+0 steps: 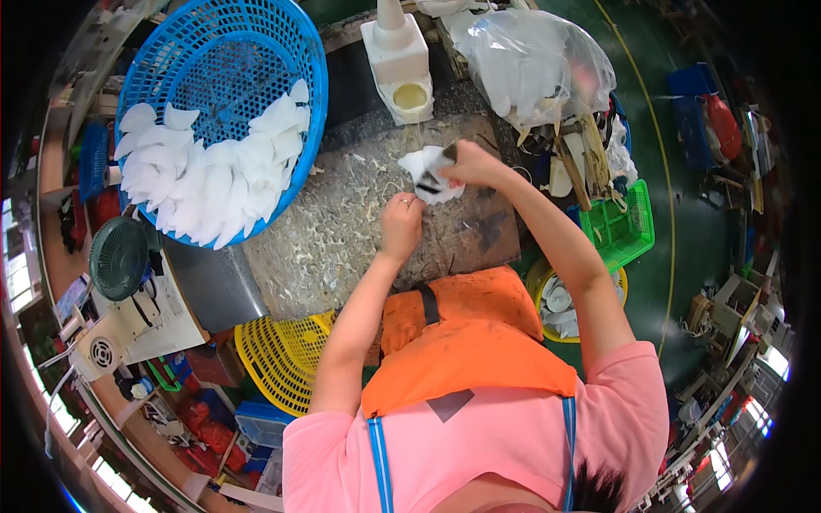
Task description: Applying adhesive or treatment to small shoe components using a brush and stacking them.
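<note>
1. I take the worn workbench [342,231], littered with pale shavings, as my landmark; everything else sits around it
2. At the bench's far left, the blue basket [224,103] holds a heap of white moulded pieces [209,175]
3. At its far right sits a clear bag [534,64] of more white pieces
4. Over the bench's far edge, the white plastic piece [430,175] is held between both hands
5. My right hand [475,162] has fingers closed on a small dark tool and the piece's top edge; my left hand [402,224] pinches it from below
6. I judge trimming is under way; the next move calls for a steady grip while the edge is scraped
</note>
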The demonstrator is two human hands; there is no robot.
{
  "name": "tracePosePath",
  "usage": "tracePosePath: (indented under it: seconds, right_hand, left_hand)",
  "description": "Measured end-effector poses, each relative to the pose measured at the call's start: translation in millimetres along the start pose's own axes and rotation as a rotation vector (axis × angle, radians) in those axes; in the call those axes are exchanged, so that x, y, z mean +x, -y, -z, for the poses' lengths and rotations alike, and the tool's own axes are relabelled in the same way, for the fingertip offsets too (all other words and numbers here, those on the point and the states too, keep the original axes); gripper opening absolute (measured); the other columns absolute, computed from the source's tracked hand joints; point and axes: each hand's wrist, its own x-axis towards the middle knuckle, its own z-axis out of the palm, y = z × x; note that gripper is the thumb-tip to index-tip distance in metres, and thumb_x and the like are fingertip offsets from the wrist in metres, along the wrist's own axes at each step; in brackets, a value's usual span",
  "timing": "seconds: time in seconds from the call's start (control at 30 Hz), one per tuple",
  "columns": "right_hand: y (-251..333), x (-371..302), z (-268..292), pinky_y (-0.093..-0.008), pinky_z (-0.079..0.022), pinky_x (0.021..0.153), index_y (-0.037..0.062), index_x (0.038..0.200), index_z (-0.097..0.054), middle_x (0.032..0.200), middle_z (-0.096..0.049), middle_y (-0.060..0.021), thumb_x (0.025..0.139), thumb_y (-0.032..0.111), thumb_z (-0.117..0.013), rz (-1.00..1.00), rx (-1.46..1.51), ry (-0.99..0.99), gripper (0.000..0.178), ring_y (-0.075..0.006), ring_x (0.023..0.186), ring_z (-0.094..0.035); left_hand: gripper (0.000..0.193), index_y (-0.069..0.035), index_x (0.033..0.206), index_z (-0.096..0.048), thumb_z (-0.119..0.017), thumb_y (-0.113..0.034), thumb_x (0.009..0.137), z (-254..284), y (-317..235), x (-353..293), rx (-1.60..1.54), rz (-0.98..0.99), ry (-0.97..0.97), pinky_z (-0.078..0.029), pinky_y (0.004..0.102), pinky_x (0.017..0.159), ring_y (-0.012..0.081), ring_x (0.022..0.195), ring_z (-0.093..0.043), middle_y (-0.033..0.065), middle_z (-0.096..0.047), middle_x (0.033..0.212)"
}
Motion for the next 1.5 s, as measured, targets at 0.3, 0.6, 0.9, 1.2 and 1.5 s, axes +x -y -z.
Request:
tracePosePath:
  seconds: [0.3, 0.6, 0.9, 1.2, 1.5]
  right_hand:
    - [-29, -44, -45, -0.0438, -0.048, 0.065, 0.0019, 0.085, -0.065, 0.071, -0.063, -0.0180, 0.075, 0.016, -0.064, 0.695, -0.347, -0.257, 0.017, -0.0379, 0.067, -0.060]
    - [-17, -30, -14, -0.0411, -0.050, 0.071, -0.0005, 0.100, -0.065, 0.081, -0.064, -0.0215, 0.076, 0.020, -0.065, 0.162, -0.261, -0.416, 0.032, -0.0367, 0.078, -0.063]
    - [-2, -19, -9, -0.0430, -0.049, 0.078, 0.0007, 0.104, -0.065, 0.088, -0.065, -0.0215, 0.077, 0.021, -0.062, 0.115, -0.399, -0.320, 0.034, -0.0366, 0.085, -0.062]
    - [-1, -17, -11, -0.0447, -0.048, 0.076, 0.0010, 0.101, -0.065, 0.088, -0.065, -0.0207, 0.077, 0.021, -0.061, 0.188, -0.459, -0.293, 0.031, -0.0374, 0.085, -0.061]
    - [-5, 10, -13, -0.0397, -0.047, 0.077, 0.0085, 0.095, -0.066, 0.093, -0.060, -0.0118, 0.074, 0.003, -0.057, 0.786, -0.523, -0.204, 0.024, -0.0310, 0.090, -0.059]
  left_hand:
    - [0.013, -0.002, 0.079, -0.056, -0.062, 0.002, 0.068, -7, -2, 3, 0.062, 0.044, -0.038, -0.046, 0.0415, 0.070, 0.0322, 0.082, -0.055, 0.0130, -0.056, 0.084]
    - [0.013, -0.005, 0.083, -0.059, -0.057, 0.005, 0.074, 30, -19, 27, -0.309, 0.299, -0.167, -0.047, 0.0368, 0.072, 0.0319, 0.084, -0.058, 0.0109, -0.059, 0.090]
    - [0.011, -0.002, 0.081, -0.056, -0.054, 0.007, 0.075, 143, 24, 23, -0.160, 0.385, -0.604, -0.044, 0.0297, 0.071, 0.0209, 0.077, -0.055, 0.0086, -0.056, 0.084]
    - [0.028, -0.003, 0.083, -0.058, -0.051, 0.003, 0.057, 156, 89, 23, 0.379, 0.314, -0.310, -0.039, 0.0432, 0.082, 0.0333, 0.093, -0.050, 0.0131, -0.054, 0.096]
    - [0.031, -0.006, 0.101, -0.063, -0.062, -0.004, 0.070, 31, 29, 60, 0.012, 0.243, 0.137, -0.044, 0.0406, 0.082, 0.0324, 0.094, -0.056, 0.0171, -0.057, 0.102]
